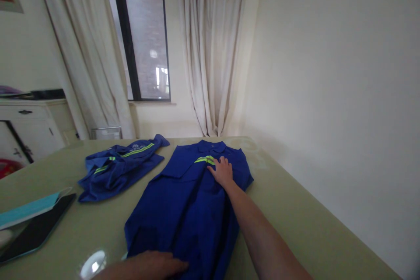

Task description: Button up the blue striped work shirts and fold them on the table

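A blue work jacket (193,201) with a collar and yellow-green reflective stripes lies front up on the table, its collar end away from me. My right hand (223,171) rests on the chest of the jacket beside the stripe, fingers spread and holding nothing. Near the bottom of the view, my left hand (157,264) lies across the lower left part of the jacket with its fingers stretched out to the right. The cloth has long folds running down its middle between the hands. Part of the hem is cut off by the view's edge.
A second blue garment (121,166) with matching stripes lies crumpled at the left. Nearer are a light blue face mask (31,209) and a dark tablet-like object (39,227) on the green table (282,210). A white wall (341,96) borders the table's right side.
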Tool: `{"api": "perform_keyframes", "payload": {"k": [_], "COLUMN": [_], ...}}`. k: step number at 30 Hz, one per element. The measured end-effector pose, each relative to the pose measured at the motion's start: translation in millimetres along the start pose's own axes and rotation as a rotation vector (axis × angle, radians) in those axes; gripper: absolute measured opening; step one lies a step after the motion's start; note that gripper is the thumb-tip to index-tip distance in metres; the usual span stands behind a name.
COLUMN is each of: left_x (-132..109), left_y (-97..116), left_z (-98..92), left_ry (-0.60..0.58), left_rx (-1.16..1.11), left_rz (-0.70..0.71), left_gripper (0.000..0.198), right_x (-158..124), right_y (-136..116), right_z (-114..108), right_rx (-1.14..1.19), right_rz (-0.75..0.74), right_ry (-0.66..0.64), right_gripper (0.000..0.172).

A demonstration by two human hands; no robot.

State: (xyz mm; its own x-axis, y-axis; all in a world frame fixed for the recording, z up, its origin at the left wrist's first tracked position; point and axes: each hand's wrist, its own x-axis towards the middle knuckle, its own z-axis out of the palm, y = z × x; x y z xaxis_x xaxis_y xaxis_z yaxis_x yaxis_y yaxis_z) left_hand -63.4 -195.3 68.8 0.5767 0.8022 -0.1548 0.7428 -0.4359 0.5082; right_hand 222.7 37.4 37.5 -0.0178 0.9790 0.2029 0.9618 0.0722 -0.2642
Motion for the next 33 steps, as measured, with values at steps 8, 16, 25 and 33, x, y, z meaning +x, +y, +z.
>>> {"api": "perform_keyframes", "payload": {"k": [8,16,25,33], "left_x": [139.9,195.6,179.2,142.9], "left_y": [-3.2,-68.6,-69.8,-10.4], "left_z": [-5.8,-3.0,-17.0,0.4], "left_ry": [0.327,0.515,0.689,0.491], "left_rx": [0.239,0.285,0.419,0.463], "left_rz": [-0.21,-0.45,-0.543,-0.258], "left_gripper": [0.064,0.065,0.047,0.046], "right_x": [-41.4,-69.2,-96.2,-100.6], "right_y": [-28.6,32.0,18.1,83.1], "right_z": [-11.5,-8.0,-29.3,-22.2], "right_rx": [0.07,0.067,0.086,0.045], "right_rz": [-0.194,-0.2,-0.249,-0.266], "right_ry": [-0.112,-0.177,0.031,-0.212], "right_gripper": [0.052,0.092,0.058,0.07]}}
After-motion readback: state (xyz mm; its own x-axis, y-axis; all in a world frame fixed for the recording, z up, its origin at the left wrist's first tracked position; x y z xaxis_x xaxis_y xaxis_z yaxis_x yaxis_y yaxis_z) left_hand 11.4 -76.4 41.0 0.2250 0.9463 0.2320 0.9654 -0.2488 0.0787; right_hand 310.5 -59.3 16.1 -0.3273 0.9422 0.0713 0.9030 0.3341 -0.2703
